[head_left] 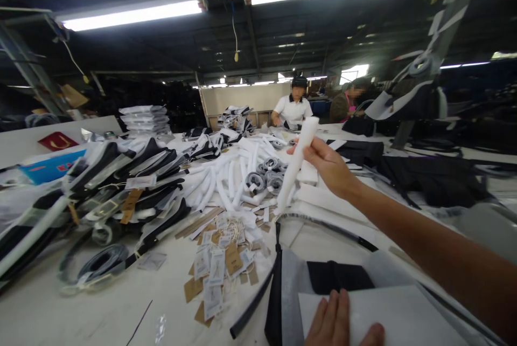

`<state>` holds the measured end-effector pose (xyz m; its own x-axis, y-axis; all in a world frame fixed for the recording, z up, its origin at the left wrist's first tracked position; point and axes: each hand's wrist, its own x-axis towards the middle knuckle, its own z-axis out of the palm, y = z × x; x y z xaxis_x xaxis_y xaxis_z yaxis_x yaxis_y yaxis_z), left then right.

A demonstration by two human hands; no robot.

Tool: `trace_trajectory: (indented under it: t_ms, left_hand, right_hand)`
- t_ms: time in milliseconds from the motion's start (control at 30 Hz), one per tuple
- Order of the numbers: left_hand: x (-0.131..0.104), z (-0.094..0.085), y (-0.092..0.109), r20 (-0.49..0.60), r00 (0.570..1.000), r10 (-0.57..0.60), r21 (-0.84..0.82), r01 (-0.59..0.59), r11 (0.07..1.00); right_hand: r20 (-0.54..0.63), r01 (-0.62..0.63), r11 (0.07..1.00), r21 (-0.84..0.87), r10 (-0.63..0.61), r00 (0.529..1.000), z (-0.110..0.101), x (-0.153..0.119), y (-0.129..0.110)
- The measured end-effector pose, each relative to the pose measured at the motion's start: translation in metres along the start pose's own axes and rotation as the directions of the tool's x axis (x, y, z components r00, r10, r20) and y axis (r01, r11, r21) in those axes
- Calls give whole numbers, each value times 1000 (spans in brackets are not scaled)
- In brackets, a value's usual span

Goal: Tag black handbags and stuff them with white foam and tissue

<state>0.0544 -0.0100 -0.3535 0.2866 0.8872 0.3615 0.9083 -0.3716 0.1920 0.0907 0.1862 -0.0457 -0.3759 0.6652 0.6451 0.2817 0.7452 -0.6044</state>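
My right hand [329,165] grips a white foam tube [298,165] between thumb and fingers, raised at a tilt above the table. Lying flat, my left hand [331,319] presses on a white sheet [388,308], its fingers extended and partly cut off by the lower edge. That sheet lies on a black and grey bag [273,297], whose dark strap [327,222] curves behind it. Past the held piece is a heap of similar white tubes [220,179], with coiled grey straps [270,173] beside it.
Paper hang tags [216,265] with strings lie left of the bag. Stacked black and clear bags [133,184] fill the left side, near a blue box [50,165]. Black fabric pieces [432,179] lie at right. A co-worker in white [293,109] is across the table.
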Motion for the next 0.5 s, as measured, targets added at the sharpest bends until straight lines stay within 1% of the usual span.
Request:
trace_trajectory:
  t_ms: [33, 67, 100, 133, 167, 200, 233, 300, 367, 433, 500]
  left_hand:
    - [1, -1, -1, -54, 999, 7, -2, -7, 1000]
    - [0, -7, -4, -135, 989, 55, 0, -56, 998]
    - [-1, -16, -9, -225, 967, 115, 7, -116, 993]
    - [-2, -29, -15, -301, 928, 220, 23, -223, 975]
    - [-3, -43, -20, -338, 866, 369, 49, -376, 925]
    - [-4, -59, -25, -297, 853, 430, 35, -440, 897]
    - [-4, -73, -29, -249, 861, 444, -1, -459, 889]
    - [-4, -96, -31, -149, 882, 446, -33, -455, 890]
    - [-4, -110, -29, -68, 903, 425, -50, -429, 902]
    - [-3, -118, -24, -17, 913, 407, -67, -407, 911]
    - [-3, -123, -21, 20, 921, 388, -89, -385, 919]
  right_hand:
    - [-43, -30, 994, 101, 35, 998, -10, -5, -6]
    - [-45, -71, 987, 143, 78, 996, -17, -13, -9]
    - [-13, -119, 986, 118, 121, 993, -20, -23, -9]
    - [32, -168, 984, 59, 166, 986, -20, -36, -6]
    - [80, -209, 978, -10, 209, 975, -17, -51, -1]
    - [128, -238, 969, -71, 245, 961, -12, -66, 6]
    - [175, -255, 960, -111, 272, 946, -5, -82, 14]
    - [258, -273, 952, -137, 300, 918, 9, -111, 29]
    - [305, -284, 946, -153, 319, 897, 13, -129, 37]
    - [286, -299, 940, -163, 335, 898, 2, -137, 34]
    - [213, -320, 931, -174, 352, 911, -24, -140, 20]
